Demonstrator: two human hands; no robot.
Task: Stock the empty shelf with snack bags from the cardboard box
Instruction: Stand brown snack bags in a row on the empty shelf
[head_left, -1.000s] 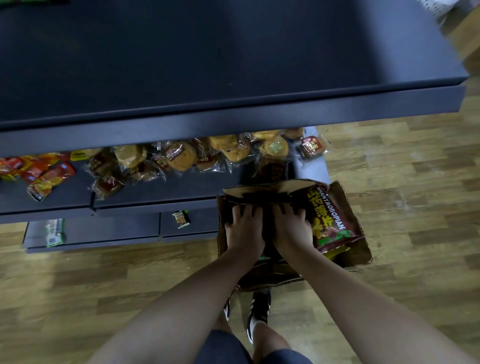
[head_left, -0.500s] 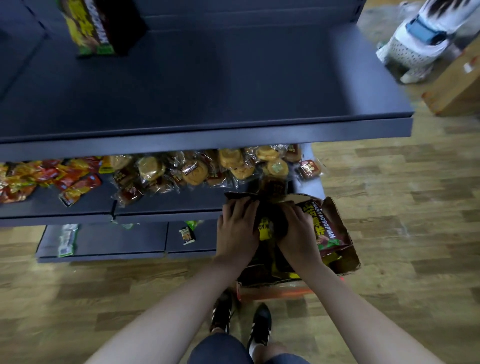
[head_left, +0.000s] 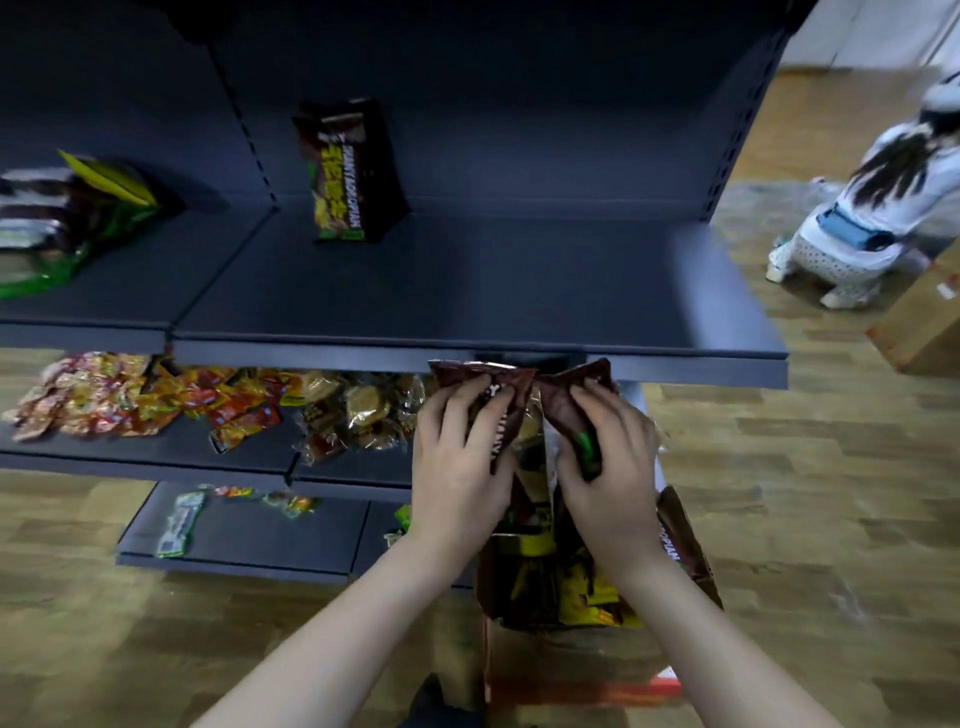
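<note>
Left hand grip curled round dark snack bag; right hand grip pinching second bag. Both bags raised above cardboard box on floor, just below front edge of shelf. One standing bag farther back on shelf.

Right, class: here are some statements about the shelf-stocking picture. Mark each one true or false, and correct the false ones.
1. Each hand grips a dark snack bag. True: the left hand holds one bag, the right hand another.
2. The upper shelf holds no bags at all. False: one upright bag stands near its back.
3. The cardboard box sits on the wooden floor. True.
4. The box is empty. False: bags show inside it.
5. The held bags already lie on the upper shelf. False: they are at its front edge, above the box.
</note>
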